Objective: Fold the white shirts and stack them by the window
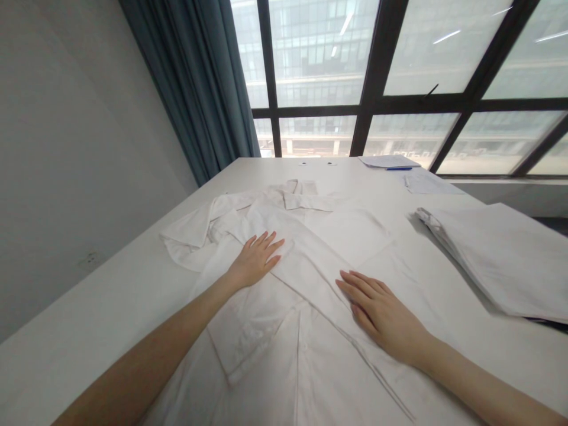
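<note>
A white shirt (275,307) lies spread over the white table, its collar (308,202) toward the far end. One sleeve (190,234) is bunched at the left, and another strip of the shirt runs diagonally across the front. My left hand (257,257) rests on the upper left of the shirt, palm down with fingers spread. Farther right and nearer to me, my right hand (377,310) lies flat on the cloth, fingers stretched out. Neither hand grips anything.
At the right, a stack of folded white cloth (510,254) lies on the table (177,296). Papers (390,161) and a blue pen (399,168) are at the far edge. Beyond stand a window (319,59) and a blue curtain (195,77). A grey wall borders the left.
</note>
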The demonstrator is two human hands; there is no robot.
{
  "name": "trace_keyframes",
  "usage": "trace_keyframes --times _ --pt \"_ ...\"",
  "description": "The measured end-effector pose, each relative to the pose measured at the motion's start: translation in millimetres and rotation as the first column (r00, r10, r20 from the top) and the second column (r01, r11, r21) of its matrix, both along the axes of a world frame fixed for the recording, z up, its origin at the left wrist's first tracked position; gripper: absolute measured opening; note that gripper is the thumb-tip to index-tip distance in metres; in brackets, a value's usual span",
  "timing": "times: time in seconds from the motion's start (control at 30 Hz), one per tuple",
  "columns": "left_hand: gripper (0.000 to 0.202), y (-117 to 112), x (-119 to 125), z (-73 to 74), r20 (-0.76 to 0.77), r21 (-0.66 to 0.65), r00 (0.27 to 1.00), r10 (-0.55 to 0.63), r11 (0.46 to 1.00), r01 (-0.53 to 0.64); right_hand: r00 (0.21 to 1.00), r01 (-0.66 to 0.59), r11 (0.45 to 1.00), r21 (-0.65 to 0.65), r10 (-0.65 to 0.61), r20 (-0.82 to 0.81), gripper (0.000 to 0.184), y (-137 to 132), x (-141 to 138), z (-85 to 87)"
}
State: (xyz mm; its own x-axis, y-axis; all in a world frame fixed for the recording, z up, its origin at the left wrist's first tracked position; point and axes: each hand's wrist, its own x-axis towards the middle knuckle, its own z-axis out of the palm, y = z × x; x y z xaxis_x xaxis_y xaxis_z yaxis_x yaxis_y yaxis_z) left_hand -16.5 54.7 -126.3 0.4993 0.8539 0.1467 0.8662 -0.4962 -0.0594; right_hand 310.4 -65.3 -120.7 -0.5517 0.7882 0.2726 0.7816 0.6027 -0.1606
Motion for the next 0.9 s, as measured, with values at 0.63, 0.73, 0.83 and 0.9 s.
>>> trace_keyframes --times 0.63,0.73,0.83,0.9 --pt "0.046 1.8 0.1 0.1 0.086 -0.024 0.996 0.003 1.0 -0.001 0.981 -0.184 0.973 -0.142 0.172 -0.09 0.047 -3.0 0.3 13.2" --pt "0.044 1.3 1.1 2.2 0.101 -0.01 0.994 -0.037 0.999 0.038 0.99 -0.129 0.984 -0.127 0.121 -0.069 0.046 -2.4 -0.2 10.0" --pt "0.045 -7.4 11.6 7.8 0.11 -0.034 0.979 -0.172 0.984 0.177 0.99 -0.138 0.98 -0.14 0.136 -0.026 0.046 -1.1 -1.0 9.6" --pt "0.046 -19.7 24.7 12.1 0.124 -0.072 0.946 -0.3 0.948 0.31 0.989 -0.15 0.977 -0.15 0.149 -0.017 0.047 -0.3 -1.2 10.2"
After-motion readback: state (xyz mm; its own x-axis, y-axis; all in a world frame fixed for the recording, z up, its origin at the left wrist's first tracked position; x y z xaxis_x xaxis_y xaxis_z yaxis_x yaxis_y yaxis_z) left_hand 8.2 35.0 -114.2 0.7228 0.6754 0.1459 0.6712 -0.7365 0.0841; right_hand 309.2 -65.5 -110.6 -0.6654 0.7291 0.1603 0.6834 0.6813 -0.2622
